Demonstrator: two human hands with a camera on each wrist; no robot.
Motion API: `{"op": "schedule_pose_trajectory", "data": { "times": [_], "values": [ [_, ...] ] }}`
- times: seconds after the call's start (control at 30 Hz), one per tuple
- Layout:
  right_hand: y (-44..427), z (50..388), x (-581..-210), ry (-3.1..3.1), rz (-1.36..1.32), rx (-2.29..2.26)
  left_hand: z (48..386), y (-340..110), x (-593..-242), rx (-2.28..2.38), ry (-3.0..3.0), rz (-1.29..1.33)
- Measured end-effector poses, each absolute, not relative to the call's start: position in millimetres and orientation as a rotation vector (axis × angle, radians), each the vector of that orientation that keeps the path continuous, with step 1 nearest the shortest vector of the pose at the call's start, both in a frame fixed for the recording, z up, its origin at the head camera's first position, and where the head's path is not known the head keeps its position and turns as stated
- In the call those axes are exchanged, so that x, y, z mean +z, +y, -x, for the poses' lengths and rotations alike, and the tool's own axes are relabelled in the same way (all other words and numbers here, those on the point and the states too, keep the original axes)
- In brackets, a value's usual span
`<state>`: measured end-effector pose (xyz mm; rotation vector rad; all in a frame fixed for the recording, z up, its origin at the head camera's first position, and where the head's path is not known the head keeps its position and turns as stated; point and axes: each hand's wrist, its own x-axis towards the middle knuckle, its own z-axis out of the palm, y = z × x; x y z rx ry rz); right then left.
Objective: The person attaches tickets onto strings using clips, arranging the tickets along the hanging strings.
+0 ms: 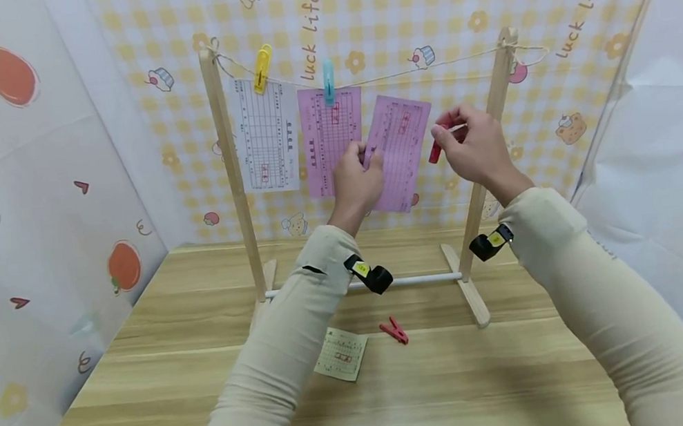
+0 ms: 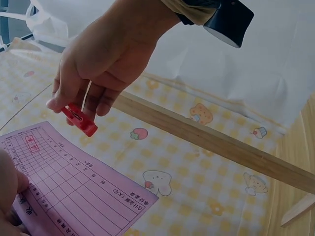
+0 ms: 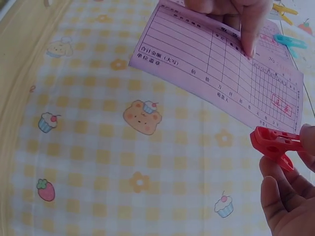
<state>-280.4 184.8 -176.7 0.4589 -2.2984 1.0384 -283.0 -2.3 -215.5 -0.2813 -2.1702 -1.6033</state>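
Observation:
My left hand (image 1: 358, 178) pinches a pink receipt slip (image 1: 401, 155) by its left edge; the slip hangs tilted, its top just below the string (image 1: 402, 76). To the right of it my right hand (image 1: 476, 143) holds a red clothespin (image 1: 435, 151), apart from the paper. Close up in the right wrist view, the red clothespin (image 3: 275, 141) sits between thumb and fingers. Another pink slip (image 1: 317, 143) hangs from the string under a light-blue clothespin (image 1: 328, 82), partly behind my left hand. Left of that, a yellow clothespin (image 1: 262, 68) holds a white slip (image 1: 265, 138).
Wooden posts (image 1: 233, 176) carry the string, joined low down by a white rod (image 1: 417, 279). On the wooden table (image 1: 448, 396) lie a small yellowish slip (image 1: 342, 355), partly under my left forearm in view, and a red clothespin (image 1: 394, 331). A checked cloth (image 1: 181, 119) hangs behind.

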Motion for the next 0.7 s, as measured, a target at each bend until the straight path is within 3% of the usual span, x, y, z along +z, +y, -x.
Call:
{"op": "schedule_pose_trajectory", "data": {
  "times": [0.7],
  "values": [
    [165.6,287.5,-130.5,-2.011,-0.529,1.377,282.4,12.9,-202.0,-1.725,-2.108,0.215]
  ]
}}
